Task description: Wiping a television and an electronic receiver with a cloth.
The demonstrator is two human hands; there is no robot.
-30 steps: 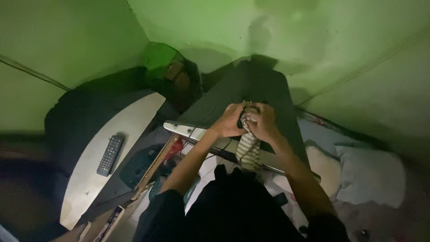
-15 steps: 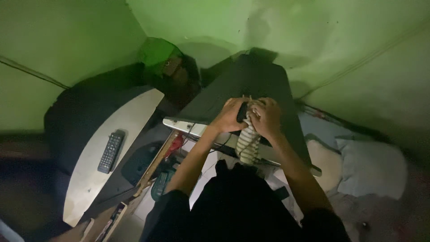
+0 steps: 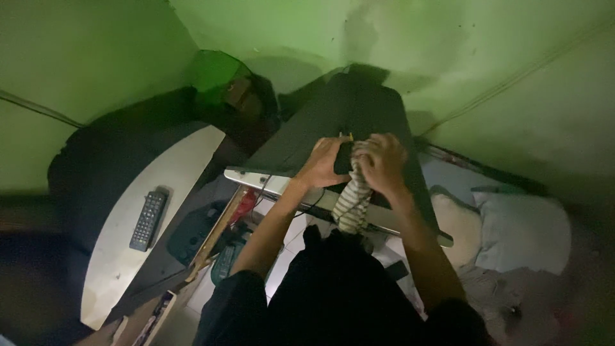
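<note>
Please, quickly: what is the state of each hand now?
Left hand: closed on a small dark object.
Right hand: closed on the striped cloth.

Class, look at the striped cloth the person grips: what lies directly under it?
The striped cloth hangs from both hands over the dark tabletop's pale front edge. What sits beneath the hands themselves is hidden.
</note>
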